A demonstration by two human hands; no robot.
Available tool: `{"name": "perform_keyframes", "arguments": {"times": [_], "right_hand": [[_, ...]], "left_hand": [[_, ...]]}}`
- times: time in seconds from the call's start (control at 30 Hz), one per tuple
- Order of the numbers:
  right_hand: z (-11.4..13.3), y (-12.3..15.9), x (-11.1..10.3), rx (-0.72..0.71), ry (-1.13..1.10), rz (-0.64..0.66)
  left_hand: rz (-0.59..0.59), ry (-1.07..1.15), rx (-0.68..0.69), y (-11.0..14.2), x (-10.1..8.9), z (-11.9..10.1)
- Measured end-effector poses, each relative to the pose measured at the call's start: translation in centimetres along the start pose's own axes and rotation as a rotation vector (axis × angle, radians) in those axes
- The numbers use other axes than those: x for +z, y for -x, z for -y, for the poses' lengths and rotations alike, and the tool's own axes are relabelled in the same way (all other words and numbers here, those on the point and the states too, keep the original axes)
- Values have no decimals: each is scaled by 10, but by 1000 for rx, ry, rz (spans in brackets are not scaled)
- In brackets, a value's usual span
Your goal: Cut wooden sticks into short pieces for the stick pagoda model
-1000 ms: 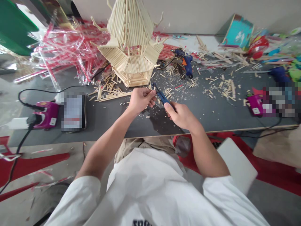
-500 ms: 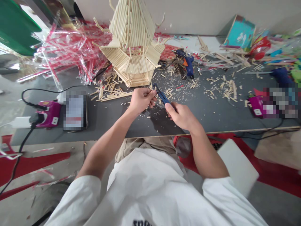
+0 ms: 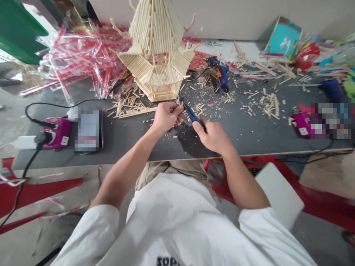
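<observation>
My right hand [image 3: 212, 135] is wrapped round the handles of blue pliers [image 3: 191, 113], which point up and left. At their jaws, my left hand [image 3: 167, 116] is closed in a pinch; whatever its fingertips hold is too small and too hidden to name. Just behind both hands stands a tower-like model [image 3: 163, 75] built of pale wooden sticks, with a steep roof and flared lower eaves. Cut sticks [image 3: 135, 112] lie left of it, close to my left hand. Tiny wood chips are scattered under and around the pliers.
A blue glue gun [image 3: 222, 75] lies right of the model. Red and clear plastic wrappers [image 3: 83, 55] are heaped at the back left. A phone [image 3: 88, 131] and a purple power block [image 3: 57, 133] with cables sit on the left; another purple block [image 3: 303, 123] is at right.
My right hand has shifted very slightly, its thumb a little back along the pliers. The left hand keeps its pinch beside the jaws; the model stays put.
</observation>
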State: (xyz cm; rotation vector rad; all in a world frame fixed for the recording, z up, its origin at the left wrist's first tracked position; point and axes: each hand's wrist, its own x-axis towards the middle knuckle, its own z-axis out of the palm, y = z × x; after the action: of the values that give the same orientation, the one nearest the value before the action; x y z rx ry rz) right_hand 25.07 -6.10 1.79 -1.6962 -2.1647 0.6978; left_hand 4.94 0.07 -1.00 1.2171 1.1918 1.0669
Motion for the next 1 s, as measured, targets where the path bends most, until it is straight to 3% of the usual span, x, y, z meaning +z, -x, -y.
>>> {"name": "perform_keyframes", "arguments": {"times": [0.43,0.67,1.0], "right_hand": [[2,0,-3,23,25,26],[1,0,-6,41,-67,68],[1,-3,7,30,112,-1]], "left_hand": [[16,14,-16,-1,0,-3],[23,8,19,-2,-2,3],[4,-23,3,-3,-1,3]]}}
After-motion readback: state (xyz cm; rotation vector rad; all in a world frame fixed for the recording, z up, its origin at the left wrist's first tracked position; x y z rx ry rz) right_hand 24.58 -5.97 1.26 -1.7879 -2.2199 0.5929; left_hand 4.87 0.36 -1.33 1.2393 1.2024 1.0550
